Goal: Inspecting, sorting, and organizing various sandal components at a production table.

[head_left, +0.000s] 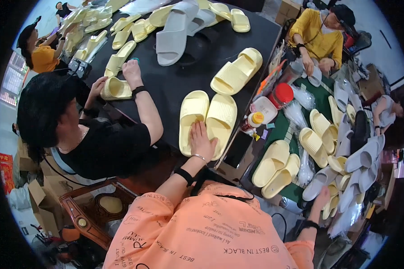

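Observation:
A pair of pale yellow slide slippers lies side by side on the black table, a left-hand slipper (194, 112) and a right-hand slipper (222, 117). My left hand (203, 141) rests across their heel ends, fingers stretched out and lying flat. Off to the right, my right hand (321, 198) reaches into a heap of slippers, next to the end of a grey slipper (319, 183) and some yellow ones. Its fingers are small and partly hidden there, so a grip cannot be made out. Another yellow pair (236, 71) lies farther up the table.
More yellow slippers (274, 162) lie on the green surface at right. A red-lidded jar (283, 93) and a yellow-capped bottle (255, 119) stand between the surfaces. At left, a co-worker in black handles a yellow slipper (116, 88). Grey slippers (171, 44) lie at the far side.

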A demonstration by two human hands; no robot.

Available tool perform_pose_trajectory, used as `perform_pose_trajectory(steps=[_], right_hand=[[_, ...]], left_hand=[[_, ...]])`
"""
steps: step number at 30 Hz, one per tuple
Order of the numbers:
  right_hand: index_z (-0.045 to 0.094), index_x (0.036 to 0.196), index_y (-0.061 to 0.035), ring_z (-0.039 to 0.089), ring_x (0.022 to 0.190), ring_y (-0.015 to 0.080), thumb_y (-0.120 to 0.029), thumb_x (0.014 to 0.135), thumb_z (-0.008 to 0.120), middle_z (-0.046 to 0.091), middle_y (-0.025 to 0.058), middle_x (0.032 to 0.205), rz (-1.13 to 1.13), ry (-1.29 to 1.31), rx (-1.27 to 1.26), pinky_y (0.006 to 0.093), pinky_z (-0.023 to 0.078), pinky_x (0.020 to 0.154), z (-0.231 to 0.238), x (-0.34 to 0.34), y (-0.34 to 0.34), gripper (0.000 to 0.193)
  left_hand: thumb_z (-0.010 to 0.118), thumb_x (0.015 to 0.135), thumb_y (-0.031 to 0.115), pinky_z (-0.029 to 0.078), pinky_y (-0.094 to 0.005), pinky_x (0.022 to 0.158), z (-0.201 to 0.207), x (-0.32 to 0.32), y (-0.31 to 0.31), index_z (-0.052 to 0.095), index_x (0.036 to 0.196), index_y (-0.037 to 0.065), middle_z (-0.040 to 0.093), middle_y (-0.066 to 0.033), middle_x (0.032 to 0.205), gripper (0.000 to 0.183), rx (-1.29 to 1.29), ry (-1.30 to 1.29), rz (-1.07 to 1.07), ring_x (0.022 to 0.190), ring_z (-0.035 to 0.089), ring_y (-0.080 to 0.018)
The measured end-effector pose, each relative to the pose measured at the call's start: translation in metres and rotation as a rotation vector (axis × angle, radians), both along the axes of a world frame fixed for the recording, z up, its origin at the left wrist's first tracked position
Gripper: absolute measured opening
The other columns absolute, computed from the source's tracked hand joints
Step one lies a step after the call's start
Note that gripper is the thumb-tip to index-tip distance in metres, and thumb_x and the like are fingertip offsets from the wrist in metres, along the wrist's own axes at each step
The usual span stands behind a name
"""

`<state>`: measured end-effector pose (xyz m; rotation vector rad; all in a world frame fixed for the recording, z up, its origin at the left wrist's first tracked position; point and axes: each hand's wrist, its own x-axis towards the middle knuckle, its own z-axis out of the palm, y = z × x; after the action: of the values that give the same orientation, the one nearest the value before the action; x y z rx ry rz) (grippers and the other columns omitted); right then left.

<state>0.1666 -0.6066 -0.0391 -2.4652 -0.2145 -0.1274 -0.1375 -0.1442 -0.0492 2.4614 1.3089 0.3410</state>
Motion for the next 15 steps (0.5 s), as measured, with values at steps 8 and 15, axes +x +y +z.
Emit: perform_pose_trajectory(steps=[8,15], right_hand=[[0.040,0.069,-0.0024,0.032,0.057,0.0118,-0.008,0.082,0.038,0.032,0.0010,0.060,0.442,-0.233,0.826,0.0268,0.035,0.077,0.217,-0.051,0.106,0.015],[0.048,0.080,-0.0085,0.034,0.058,0.0039,-0.012,0.081,0.043,0.036,-0.0041,0.065,0.651,0.970,0.424,0.0171,0.030,0.049,0.199,-0.163,0.316,0.006]], left_hand=[[0.058,0.072,0.028,0.011,-0.0437,0.102,0.011,0.000,-0.003,0.015,0.127,-0.006,0.021,-0.0232,0.130,0.078,-0.112,-0.029,0.026,0.124,0.013,-0.0353],[0.056,0.074,0.019,0.022,-0.0419,0.096,0.041,-0.015,0.001,0.032,0.122,-0.002,0.038,-0.0190,0.119,0.058,-0.250,-0.278,-0.072,0.112,0.032,-0.0326]])
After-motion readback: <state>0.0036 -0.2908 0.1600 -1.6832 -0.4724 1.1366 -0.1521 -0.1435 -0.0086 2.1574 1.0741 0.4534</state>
